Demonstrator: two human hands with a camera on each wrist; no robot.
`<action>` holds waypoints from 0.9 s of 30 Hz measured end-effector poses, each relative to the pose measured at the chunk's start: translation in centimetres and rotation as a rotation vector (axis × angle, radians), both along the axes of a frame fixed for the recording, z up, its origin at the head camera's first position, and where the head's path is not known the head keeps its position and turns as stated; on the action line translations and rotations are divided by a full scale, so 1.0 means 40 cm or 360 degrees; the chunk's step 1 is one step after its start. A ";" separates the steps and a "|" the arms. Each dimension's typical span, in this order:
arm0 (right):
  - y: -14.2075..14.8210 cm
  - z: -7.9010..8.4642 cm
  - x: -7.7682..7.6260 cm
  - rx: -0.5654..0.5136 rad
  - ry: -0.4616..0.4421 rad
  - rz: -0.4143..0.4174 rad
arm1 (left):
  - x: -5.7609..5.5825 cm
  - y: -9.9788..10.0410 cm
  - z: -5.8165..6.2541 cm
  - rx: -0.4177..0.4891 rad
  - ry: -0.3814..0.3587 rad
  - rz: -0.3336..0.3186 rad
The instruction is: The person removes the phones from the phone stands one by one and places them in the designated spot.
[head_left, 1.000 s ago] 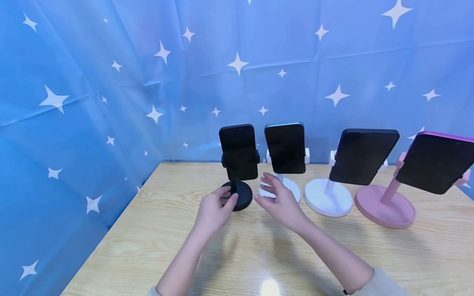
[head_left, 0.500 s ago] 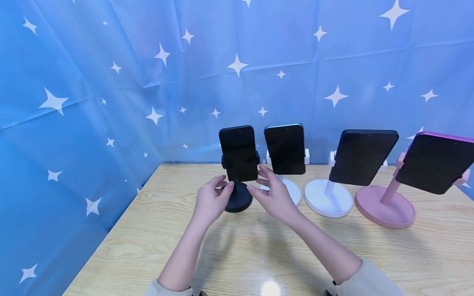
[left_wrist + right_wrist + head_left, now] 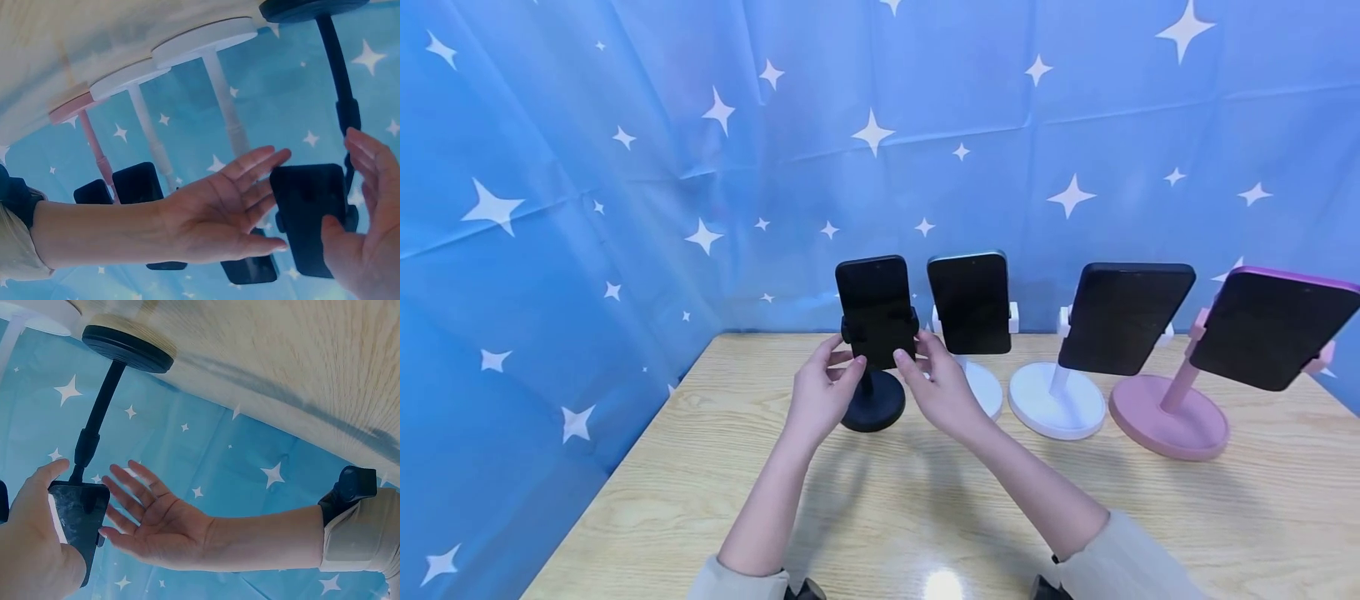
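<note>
A black phone (image 3: 874, 304) stands in the clamp of a black phone stand (image 3: 872, 410) on the wooden table. My left hand (image 3: 822, 392) is beside the phone's lower left side, thumb toward its edge and fingers loosely bent. My right hand (image 3: 943, 387) mirrors it at the lower right, with the thumb overlapping the screen's corner in the head view. The left wrist view shows the right hand (image 3: 212, 215) with fingers spread beside the phone (image 3: 309, 200). In the right wrist view the left hand (image 3: 169, 528) is likewise spread, its fingertips close to the phone's edge.
To the right stand a white stand (image 3: 988, 390) with a phone (image 3: 973, 304), another white stand (image 3: 1060, 408) with a dark tablet-like device (image 3: 1127, 317), and a pink stand (image 3: 1172, 421) with a pink-edged device (image 3: 1273, 329). A blue star-patterned curtain (image 3: 797, 192) hangs behind the table (image 3: 700, 483).
Both hands have risen from around the black stand's base to the phone's lower sides, and the right hand has come in closer. The phones and stands hold their places; the head view has shifted slightly.
</note>
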State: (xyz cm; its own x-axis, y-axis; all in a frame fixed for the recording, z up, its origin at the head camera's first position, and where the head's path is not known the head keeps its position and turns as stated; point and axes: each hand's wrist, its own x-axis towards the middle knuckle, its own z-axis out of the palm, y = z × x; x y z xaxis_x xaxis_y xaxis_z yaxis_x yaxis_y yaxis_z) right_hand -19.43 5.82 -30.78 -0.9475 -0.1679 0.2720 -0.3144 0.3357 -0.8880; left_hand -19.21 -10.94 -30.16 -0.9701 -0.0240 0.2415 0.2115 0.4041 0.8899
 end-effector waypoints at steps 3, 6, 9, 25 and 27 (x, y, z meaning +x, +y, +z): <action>-0.007 -0.002 -0.008 -0.0127 0.0010 0.0021 | -0.005 0.000 0.006 0.0050 0.0043 0.0002; -0.015 -0.005 -0.014 -0.0251 0.0013 0.0032 | -0.009 0.000 0.013 0.0090 0.0086 0.0007; -0.024 -0.005 -0.019 -0.0347 -0.0004 0.0017 | -0.013 0.002 0.018 0.0131 0.0102 -0.0004; -0.055 0.002 -0.030 -0.0556 -0.0030 -0.0067 | -0.034 0.007 0.019 0.0286 0.0198 -0.0077; -0.056 0.006 -0.029 -0.0604 -0.0068 -0.0067 | -0.036 0.010 0.022 0.0311 0.0189 -0.0078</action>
